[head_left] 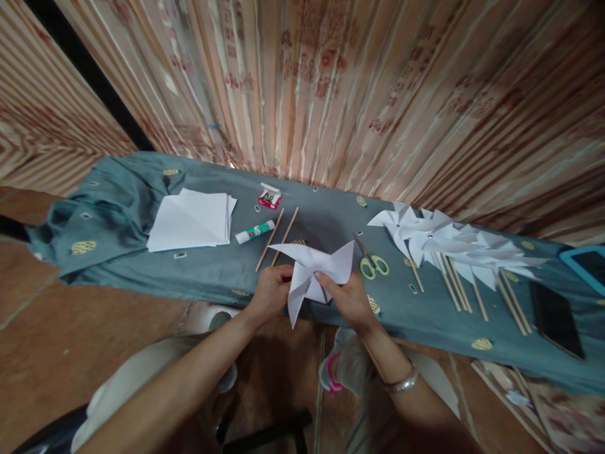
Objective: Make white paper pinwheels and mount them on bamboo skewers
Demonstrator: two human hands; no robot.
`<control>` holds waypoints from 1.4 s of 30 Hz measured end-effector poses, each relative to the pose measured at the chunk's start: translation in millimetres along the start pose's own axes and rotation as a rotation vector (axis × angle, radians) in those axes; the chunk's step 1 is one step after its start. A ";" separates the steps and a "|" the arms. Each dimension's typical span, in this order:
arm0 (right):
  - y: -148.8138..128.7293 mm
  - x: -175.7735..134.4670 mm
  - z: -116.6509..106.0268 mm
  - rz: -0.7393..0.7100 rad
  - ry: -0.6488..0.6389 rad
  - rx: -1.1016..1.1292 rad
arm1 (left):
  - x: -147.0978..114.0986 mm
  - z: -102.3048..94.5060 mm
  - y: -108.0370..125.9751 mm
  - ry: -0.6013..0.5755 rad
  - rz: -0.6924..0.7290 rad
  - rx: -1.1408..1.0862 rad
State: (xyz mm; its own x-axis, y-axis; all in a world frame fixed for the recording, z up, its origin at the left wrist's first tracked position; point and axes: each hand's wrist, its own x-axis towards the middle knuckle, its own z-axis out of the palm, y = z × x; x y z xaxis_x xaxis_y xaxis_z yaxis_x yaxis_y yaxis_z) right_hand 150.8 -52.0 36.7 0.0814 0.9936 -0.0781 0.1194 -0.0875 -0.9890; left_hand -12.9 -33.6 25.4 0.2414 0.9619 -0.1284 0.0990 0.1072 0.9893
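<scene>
A white paper pinwheel [312, 268] is held between my two hands over the near edge of the cloth. My left hand [273, 291] pinches its left side, the fingertips partly hidden behind the paper. With the thumb pressed near the pinwheel's centre, my right hand [350, 299] grips the right side. Just beyond my left hand lie two thin wooden sticks [270, 239]. Scissors with light green handles [373, 266] rest to the right of the pinwheel, slightly open. A glue stick [255, 232] lies to the left of the sticks.
White paper sheets [189, 221] are stacked at the left. A small red box [270, 197] stands with its lid up. Several finished pinwheels on sticks [454, 243] overlap at the right, beside a dark phone [556, 320] and a blue-edged device [586, 265]. A curtain [331, 94] hangs behind.
</scene>
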 end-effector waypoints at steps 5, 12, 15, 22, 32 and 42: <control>10.5 2.4 0.2 0.016 -0.018 -0.002 | 4.6 1.2 -12.2 0.011 -0.008 0.041; 21.4 3.7 2.4 0.027 -0.009 -0.011 | 6.5 2.5 -23.8 0.026 -0.039 0.056; 22.5 4.0 2.7 0.032 -0.018 -0.011 | 7.0 1.8 -25.4 0.034 -0.030 0.074; 20.1 3.3 3.6 0.059 0.006 0.008 | 8.4 1.6 -26.5 0.074 -0.030 0.121; 23.4 5.7 5.1 0.078 0.004 0.072 | 7.0 2.2 -17.3 0.055 -0.048 0.162; 23.8 6.9 7.4 0.081 -0.001 0.145 | 4.5 4.9 -12.4 0.065 -0.031 0.220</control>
State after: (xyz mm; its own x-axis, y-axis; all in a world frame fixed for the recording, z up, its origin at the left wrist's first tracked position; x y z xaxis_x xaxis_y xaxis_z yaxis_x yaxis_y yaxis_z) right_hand 146.9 -46.7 11.7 0.0844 0.9837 -0.1584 -0.0312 -0.1563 -0.9872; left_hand -8.4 -31.8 12.3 0.1728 0.9740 -0.1466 0.3154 0.0863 0.9450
